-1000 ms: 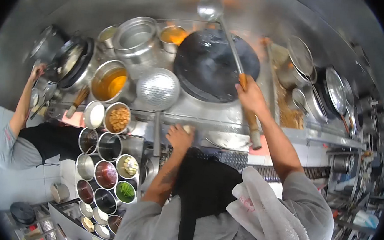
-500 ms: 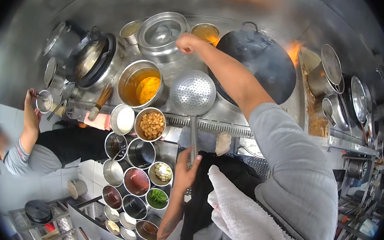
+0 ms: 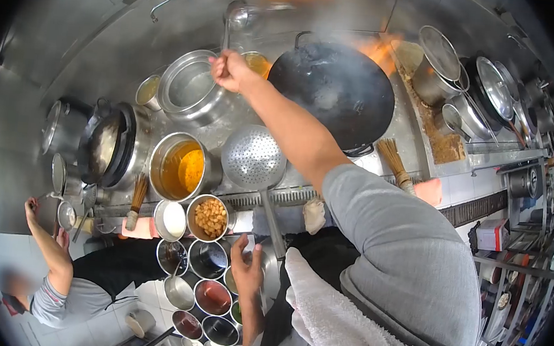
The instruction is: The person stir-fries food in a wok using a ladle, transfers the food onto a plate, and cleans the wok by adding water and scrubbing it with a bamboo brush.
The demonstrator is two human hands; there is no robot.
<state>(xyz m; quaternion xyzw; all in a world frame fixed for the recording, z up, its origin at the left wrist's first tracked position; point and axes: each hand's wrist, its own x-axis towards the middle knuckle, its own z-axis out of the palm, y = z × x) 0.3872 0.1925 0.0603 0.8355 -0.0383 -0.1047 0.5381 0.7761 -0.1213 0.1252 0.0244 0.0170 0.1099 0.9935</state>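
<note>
My right hand (image 3: pixel 230 70) is closed round the handle of a metal ladle (image 3: pixel 238 15), between the steel pot (image 3: pixel 189 89) and the dark wok (image 3: pixel 337 92). The ladle's bowl is up near the back wall. Smoke rises from the wok, with flames behind it. My left hand (image 3: pixel 247 267) has its fingers spread, empty, over the seasoning containers, left of the handle of a perforated strainer (image 3: pixel 254 156). Nearby are a pot of orange liquid (image 3: pixel 189 169) and a container of brown chunks (image 3: pixel 210 216).
At the far left, a co-worker's hand (image 3: pixel 32 208) holds a small utensil. Stacked pans (image 3: pixel 107 145) stand on the left, strainers (image 3: pixel 440 53) and pots on the right. A bamboo brush (image 3: pixel 393 160) lies below the wok; a beige cloth (image 3: pixel 313 216) is at the counter's edge.
My right hand has swung the ladle from over the wok leftward to the back. My left hand has gone from beside the pale cloth, past the strainer handle, to the containers. The view has shifted.
</note>
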